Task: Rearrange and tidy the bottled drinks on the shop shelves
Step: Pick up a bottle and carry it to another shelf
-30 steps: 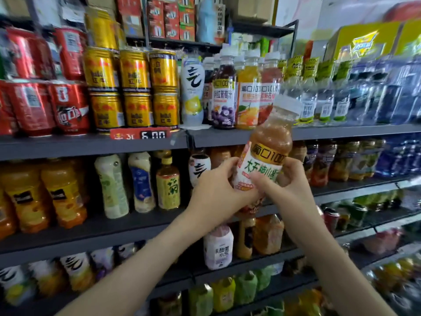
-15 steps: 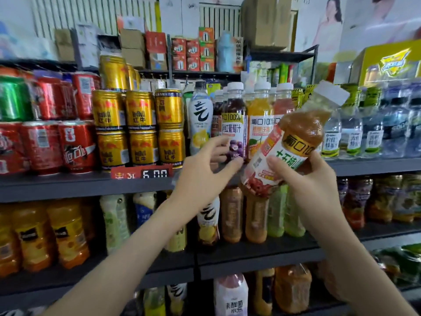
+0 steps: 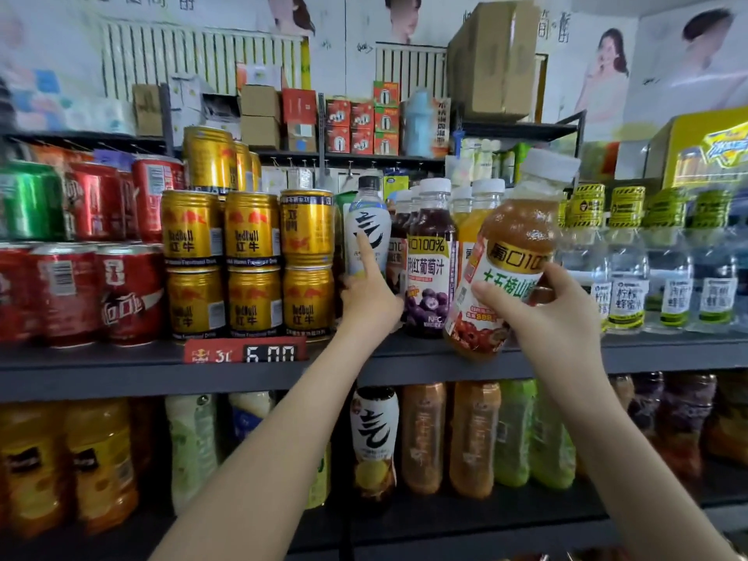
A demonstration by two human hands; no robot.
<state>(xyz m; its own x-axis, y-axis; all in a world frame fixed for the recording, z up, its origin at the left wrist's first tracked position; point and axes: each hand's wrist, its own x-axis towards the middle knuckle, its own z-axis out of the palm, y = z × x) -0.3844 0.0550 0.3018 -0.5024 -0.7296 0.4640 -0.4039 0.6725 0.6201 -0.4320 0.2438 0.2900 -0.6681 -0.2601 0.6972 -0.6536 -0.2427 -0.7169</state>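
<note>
Fingers of the L hand: one lies straight up the label of the white btl, the rest are out of sight beside it, so can't tell if that's a grip or just a touch. R hand has its fingers wrapped round the amber juice btl, thumb across the label front.

Sweep L to R along the upper shelf:
- Red cans and gold cans are stacked two-high, fronts out, w/ the price tag below. This end looks done.
- White btl stands upright just beside the gold cans and close against the grape juice btl. It's the only one of its kind up here, and a lookalike btl sits on the shelf below, so prob. misplaced. That's a guess.
- Juice row behind the grape juice btl is upright, caps level, front label fwd.
- Amber juice btl isn't shelved yet. It's held tilted, cap up and to the R, base low at the shelf's front edge, in front of the juice row. Can't tell if the base touches.
- Water btls further R stand in a row, blurred.

Progress, my read: partway. Left to do: stand the amber juice btl upright in the juice row, sort out the white btl, then check the lower rows, which are too blurred to judge.
</note>
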